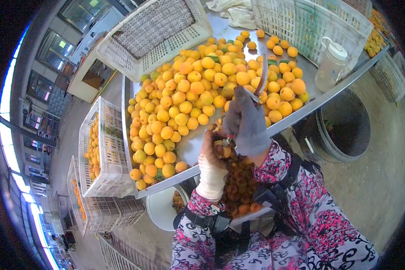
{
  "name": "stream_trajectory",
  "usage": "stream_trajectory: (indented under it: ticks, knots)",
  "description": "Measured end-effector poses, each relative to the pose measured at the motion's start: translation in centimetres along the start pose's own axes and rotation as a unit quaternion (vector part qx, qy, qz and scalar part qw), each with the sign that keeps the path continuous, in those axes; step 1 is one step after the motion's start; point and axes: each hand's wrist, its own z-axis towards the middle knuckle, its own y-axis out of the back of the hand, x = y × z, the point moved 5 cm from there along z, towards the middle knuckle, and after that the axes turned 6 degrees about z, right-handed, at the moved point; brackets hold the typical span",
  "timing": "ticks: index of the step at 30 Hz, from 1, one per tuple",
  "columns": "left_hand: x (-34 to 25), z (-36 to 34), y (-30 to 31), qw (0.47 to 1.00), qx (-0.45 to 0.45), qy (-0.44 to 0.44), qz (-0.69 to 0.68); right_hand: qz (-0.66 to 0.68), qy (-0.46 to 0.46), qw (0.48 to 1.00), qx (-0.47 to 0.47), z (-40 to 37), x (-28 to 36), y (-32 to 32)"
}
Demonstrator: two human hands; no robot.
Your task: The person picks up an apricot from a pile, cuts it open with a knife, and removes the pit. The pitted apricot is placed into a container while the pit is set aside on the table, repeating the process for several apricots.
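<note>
My right hand (247, 123), in a grey glove, is closed around a metal tool (264, 74). One long curved arm of the tool sticks up past the knuckles; its short metal end shows below the hand, close to my left fingers. My left hand (208, 155), wrapped in white at the wrist, curls around a brownish-orange apricot (222, 149), partly hidden by the fingers. Both hands meet at the near edge of a metal table (194, 146), which bears a large heap of apricots (180, 96). Under my hands, darker opened fruit (243, 184) fills a container in my lap.
White plastic crates (155, 38) stand behind the heap, with another crate (301, 29) at back right. A lidded bottle (331, 65) stands on the table's right. A dark bucket (344, 126) sits at right, a white bucket (159, 209) below left. Filled crates (108, 148) are stacked at left.
</note>
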Motion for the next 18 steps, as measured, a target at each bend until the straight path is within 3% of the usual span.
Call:
stream_trajectory:
  ticks: [1, 2, 4, 5, 7, 8, 9, 10, 14, 16, 18]
  knots:
    - [-0.4, 0.0, -0.2, 0.996, 0.009, -0.062, 0.062, 0.037, -0.022, 0.999, 0.013, 0.1, 0.0, -0.1]
    - [-0.1, 0.2, 0.0, 0.996, 0.009, -0.063, 0.061, 0.036, -0.023, 0.999, 0.013, 0.1, -0.2, -0.4]
    - [1.7, 0.8, 0.6, 0.994, 0.006, 0.032, -0.108, -0.08, 0.053, 0.993, -0.075, -0.3, -0.3, -0.6]
    - [1.0, 0.5, -0.7, 0.994, 0.006, 0.032, -0.107, -0.079, 0.052, 0.993, -0.076, -0.4, -1.4, -0.9]
    - [0.0, -0.1, -2.7, 0.986, -0.078, 0.042, -0.138, -0.232, 0.285, 0.93, -0.01, -1.3, -0.9, -2.8]
    - [0.0, 0.0, -1.8, 0.987, -0.079, 0.042, -0.137, -0.23, 0.285, 0.93, -0.01, -1.2, -0.1, -2.8]
    - [0.1, 0.2, -0.5, 0.995, -0.036, 0.043, -0.081, -0.112, 0.136, 0.984, -0.027, -0.4, 0.0, -1.8]
    - [-0.1, 0.3, 0.0, 0.999, 0.008, 0.044, -0.025, 0.009, -0.017, 0.999, -0.042, -0.2, -0.3, -1.4]
    - [0.2, 0.5, 0.7, 0.997, 0.048, 0.057, 0.031, 0.105, -0.05, 0.993, -0.038, 0.8, -1.2, 0.1]
    - [1.0, 0.7, 0.9, 0.98, 0.127, 0.114, -0.106, 0.142, -0.071, 0.987, -0.024, 1.1, -1.5, 0.1]
    - [1.2, 0.2, 1.4, 0.986, 0.121, 0.061, -0.093, 0.18, -0.095, 0.979, -0.008, 1.3, -2.3, 0.1]
